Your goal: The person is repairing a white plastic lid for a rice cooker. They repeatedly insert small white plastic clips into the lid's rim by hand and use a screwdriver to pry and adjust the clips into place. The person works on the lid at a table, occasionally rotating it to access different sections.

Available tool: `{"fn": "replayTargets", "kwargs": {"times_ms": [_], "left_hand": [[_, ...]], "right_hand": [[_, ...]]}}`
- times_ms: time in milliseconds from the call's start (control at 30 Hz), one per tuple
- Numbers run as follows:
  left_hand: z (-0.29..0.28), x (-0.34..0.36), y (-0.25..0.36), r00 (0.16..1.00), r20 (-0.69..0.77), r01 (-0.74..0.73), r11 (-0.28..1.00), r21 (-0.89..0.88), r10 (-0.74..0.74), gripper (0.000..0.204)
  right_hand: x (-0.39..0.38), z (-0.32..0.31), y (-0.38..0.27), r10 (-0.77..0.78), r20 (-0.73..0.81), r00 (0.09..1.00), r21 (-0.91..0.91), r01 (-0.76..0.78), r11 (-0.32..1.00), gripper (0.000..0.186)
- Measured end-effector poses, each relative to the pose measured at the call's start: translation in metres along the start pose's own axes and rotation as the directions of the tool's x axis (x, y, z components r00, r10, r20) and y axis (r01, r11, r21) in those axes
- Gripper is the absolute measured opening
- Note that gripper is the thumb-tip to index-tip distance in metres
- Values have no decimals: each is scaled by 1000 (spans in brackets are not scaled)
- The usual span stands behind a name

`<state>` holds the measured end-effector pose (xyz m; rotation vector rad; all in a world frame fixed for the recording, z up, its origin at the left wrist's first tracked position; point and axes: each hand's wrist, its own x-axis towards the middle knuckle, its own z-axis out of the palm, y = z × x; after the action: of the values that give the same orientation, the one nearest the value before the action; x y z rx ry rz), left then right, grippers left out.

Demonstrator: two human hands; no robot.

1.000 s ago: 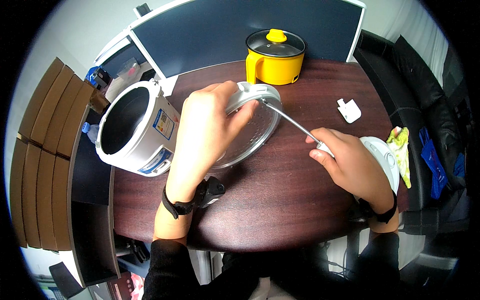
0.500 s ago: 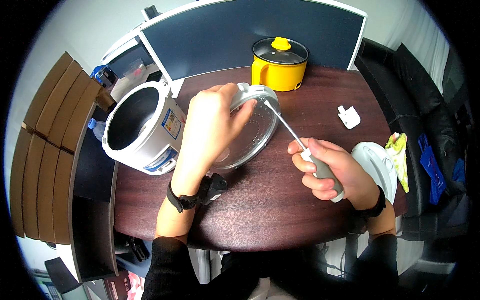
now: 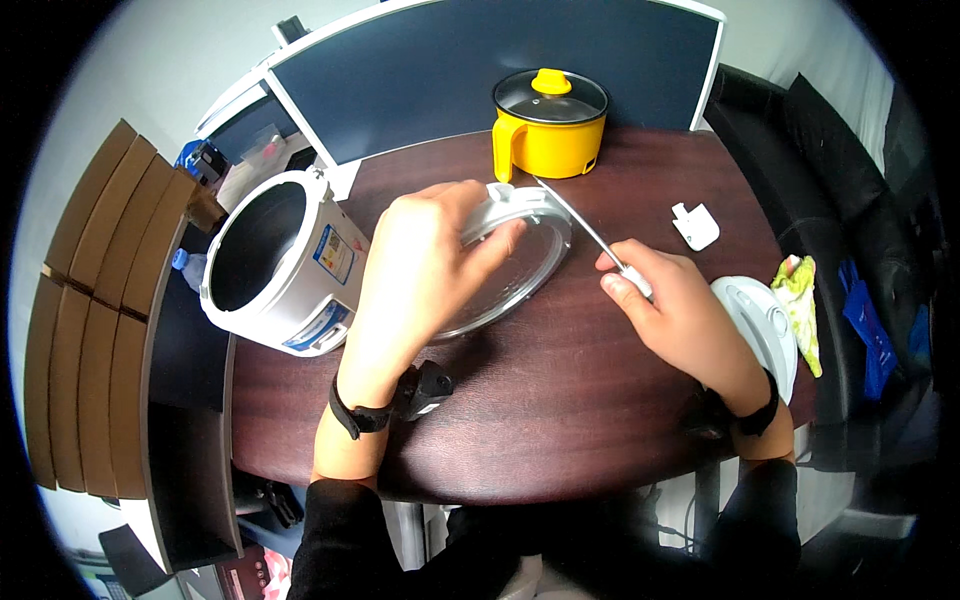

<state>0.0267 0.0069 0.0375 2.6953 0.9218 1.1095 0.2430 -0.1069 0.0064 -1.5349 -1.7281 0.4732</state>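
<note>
My left hand (image 3: 415,265) is closed on the far rim of a round rice cooker lid (image 3: 525,262), tilted up off the table, with a clear or metallic disc inside a pale ring. My right hand (image 3: 685,320) grips a screwdriver (image 3: 592,232); its grey-and-white handle is mostly hidden in my palm. The shaft slants up and left, its tip beside the lid's far right rim; whether they touch, I cannot tell. To the left stands the white rice cooker body (image 3: 262,318), tilted in view, its dark inside showing.
A yellow pot (image 3: 560,150) with a glass lid stands at the back by the dark partition (image 3: 400,85). On the right lie a small white plastic piece (image 3: 698,227), a white oval cover (image 3: 750,325) and a yellow-green cloth (image 3: 797,310). Cardboard boxes (image 3: 85,390) are stacked far left.
The screwdriver tip has moved from the lid's inner face to beside its far rim. My right hand has turned over, now showing its back. The lid has turned slightly in my left hand.
</note>
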Motion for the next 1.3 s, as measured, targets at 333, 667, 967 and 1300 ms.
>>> {"fn": "replayTargets", "kwargs": {"times_ms": [333, 667, 967, 1300], "left_hand": [[0, 6, -17, 996, -45, 79, 996, 40, -77, 37], [-3, 6, -14, 995, -1, 100, 991, 91, -100, 34], [-4, 5, -12, 993, 12, 118, 988, 104, -120, 34], [-2, 3, -5, 996, 3, 86, 984, 153, -88, 34]], "right_hand": [[-4, -6, -2, -6, 33, 999, -141, 11, 990, 16], [0, 4, 4, -60, -36, 998, -142, 54, 988, 15], [0, 5, -2, -14, -2, 1000, -114, 14, 993, 20], [2, 4, 2, 73, 28, 997, -193, -67, 979, 28]]}}
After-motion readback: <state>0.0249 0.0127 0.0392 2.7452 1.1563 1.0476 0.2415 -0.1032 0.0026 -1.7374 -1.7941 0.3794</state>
